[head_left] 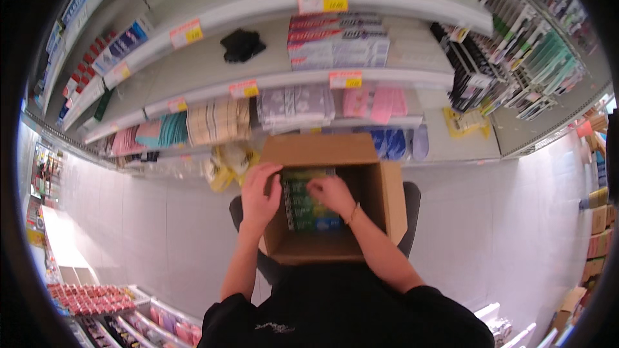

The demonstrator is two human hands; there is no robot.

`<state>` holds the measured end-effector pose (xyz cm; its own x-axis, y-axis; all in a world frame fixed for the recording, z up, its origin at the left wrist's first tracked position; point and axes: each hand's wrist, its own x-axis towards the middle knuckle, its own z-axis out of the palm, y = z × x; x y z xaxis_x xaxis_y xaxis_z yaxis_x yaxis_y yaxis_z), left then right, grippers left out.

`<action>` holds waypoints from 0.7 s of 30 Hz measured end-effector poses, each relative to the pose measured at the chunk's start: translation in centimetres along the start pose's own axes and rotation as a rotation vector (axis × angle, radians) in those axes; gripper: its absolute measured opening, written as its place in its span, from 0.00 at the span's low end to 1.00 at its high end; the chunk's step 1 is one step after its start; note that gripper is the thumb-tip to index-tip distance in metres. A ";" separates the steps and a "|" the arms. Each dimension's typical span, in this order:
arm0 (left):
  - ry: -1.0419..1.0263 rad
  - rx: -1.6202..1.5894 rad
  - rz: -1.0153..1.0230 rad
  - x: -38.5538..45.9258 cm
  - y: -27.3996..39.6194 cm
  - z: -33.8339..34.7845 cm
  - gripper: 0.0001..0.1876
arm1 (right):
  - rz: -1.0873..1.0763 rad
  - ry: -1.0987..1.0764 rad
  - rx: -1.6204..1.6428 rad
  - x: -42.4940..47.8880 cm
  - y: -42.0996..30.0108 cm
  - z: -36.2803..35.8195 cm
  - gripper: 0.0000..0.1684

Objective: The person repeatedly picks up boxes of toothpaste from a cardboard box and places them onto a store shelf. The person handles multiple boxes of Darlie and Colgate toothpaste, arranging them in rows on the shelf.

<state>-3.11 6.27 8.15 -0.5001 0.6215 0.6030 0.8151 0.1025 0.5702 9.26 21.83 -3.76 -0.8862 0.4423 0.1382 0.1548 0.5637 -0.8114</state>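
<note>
An open cardboard box [321,150] stands before me, its flaps folded outward. Inside it lies a row of green cartons [304,205], some with yellow and blue parts. My left hand [261,193] is at the box's left edge, fingers spread and curved, with nothing seen in it. Over the upper part of the green cartons is my right hand [331,193], its fingers bent; whether they grip a carton cannot be told. A bracelet circles the right wrist.
Shelves ahead hold stacked Colgate toothpaste boxes [338,50], a black cloth-like item [243,45], folded towels [218,122] and blue slippers [388,143]. Yellow plastic bags [225,166] lie left of the box. Toothbrush packs [527,34] hang at right. Display racks stand behind.
</note>
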 end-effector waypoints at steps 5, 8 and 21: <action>0.161 -0.018 0.283 11.3 3.8 -1.0 0.13 | -0.033 0.167 0.177 0.5 -2.8 -2.4 0.16; 0.198 -0.033 0.485 17.9 7.4 -0.4 0.12 | -0.060 0.318 0.201 0.5 -2.6 -2.9 0.17; 0.018 0.133 0.508 41.7 11.4 8.5 0.30 | -0.008 0.399 0.287 0.4 -2.4 -3.3 0.16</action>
<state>-12.22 39.95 35.09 -0.0365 0.6054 0.7951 0.9857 -0.1094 0.1286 9.95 22.96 0.14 -0.6417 0.7032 0.3062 -0.0276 0.3778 -0.9255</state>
